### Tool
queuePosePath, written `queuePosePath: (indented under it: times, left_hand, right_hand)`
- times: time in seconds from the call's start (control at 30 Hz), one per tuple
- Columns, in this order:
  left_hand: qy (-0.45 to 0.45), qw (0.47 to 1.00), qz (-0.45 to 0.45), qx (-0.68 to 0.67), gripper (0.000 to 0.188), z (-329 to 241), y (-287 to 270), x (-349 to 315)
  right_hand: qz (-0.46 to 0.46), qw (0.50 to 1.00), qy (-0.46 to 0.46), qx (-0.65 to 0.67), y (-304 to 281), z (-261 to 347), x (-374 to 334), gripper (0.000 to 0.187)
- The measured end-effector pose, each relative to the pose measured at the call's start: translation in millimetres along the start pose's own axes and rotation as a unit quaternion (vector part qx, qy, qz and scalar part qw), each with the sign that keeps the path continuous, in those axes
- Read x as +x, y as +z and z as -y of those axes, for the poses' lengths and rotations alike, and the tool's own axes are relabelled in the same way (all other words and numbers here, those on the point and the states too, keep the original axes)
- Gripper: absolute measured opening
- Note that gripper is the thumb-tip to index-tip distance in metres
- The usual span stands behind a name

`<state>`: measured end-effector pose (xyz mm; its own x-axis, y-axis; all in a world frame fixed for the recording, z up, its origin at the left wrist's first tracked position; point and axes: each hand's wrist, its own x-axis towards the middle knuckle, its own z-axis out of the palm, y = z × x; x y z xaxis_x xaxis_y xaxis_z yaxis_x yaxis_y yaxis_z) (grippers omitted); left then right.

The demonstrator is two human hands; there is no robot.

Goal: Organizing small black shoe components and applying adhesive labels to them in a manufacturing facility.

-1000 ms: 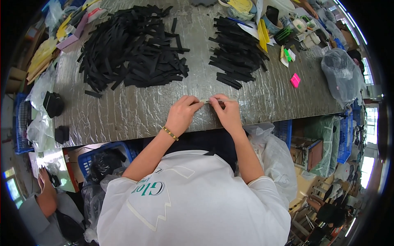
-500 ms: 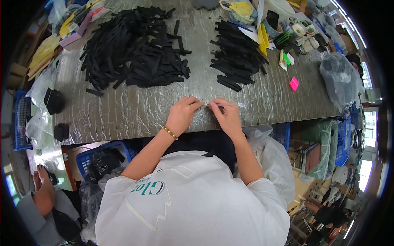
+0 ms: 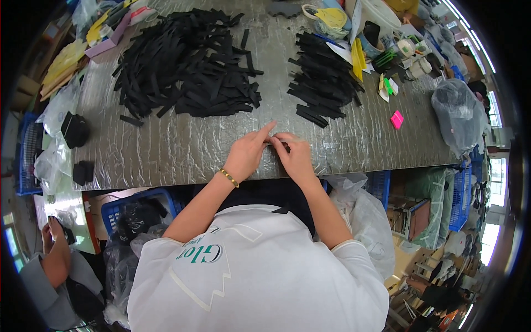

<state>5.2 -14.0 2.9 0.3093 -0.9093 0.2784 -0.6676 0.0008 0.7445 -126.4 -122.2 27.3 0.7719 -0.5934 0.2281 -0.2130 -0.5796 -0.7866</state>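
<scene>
Over the near part of the table, my left hand [image 3: 246,155] and my right hand [image 3: 295,157] meet at the fingertips. My left index finger points forward, while its thumb and other fingers press in close to the right hand's. The right thumb and fingers are pinched together. Whatever sits between them is small and mostly covered by the fingers, so its kind cannot be made out. Beyond my hands lie a large heap of black fabric strips [image 3: 182,66] on the left and a smaller, more orderly pile of black strips [image 3: 321,77] on the right.
A bright pink block [image 3: 396,119] lies right of the smaller pile. Tubs, tape and tools [image 3: 387,50] crowd the far right, beside a clear plastic bag [image 3: 458,113]. Black bundles [image 3: 74,130] sit at the left edge. A blue crate [image 3: 138,207] stands below the table; a co-worker's arm [image 3: 57,257] shows lower left.
My hands have drawn closer together, the right one moving left. The left index finger has lifted and straightened forward. A small pale piece seen between the fingertips earlier is now mostly hidden.
</scene>
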Motion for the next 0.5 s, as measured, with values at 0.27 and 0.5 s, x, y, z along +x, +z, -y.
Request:
queuePosePath:
  times: [0.27, 0.5]
  left_hand:
    - [-0.016, 1.0, 0.006, -0.021, 0.057, -4, -4, 1]
    - [0.07, 0.993, -0.091, -0.01, 0.033, -5, -17, 3]
  right_hand:
    - [0.047, 0.993, -0.067, -0.083, -19, -15, -2, 0.017]
    - [0.059, 0.989, -0.102, -0.094, -22, -25, 8, 0.024]
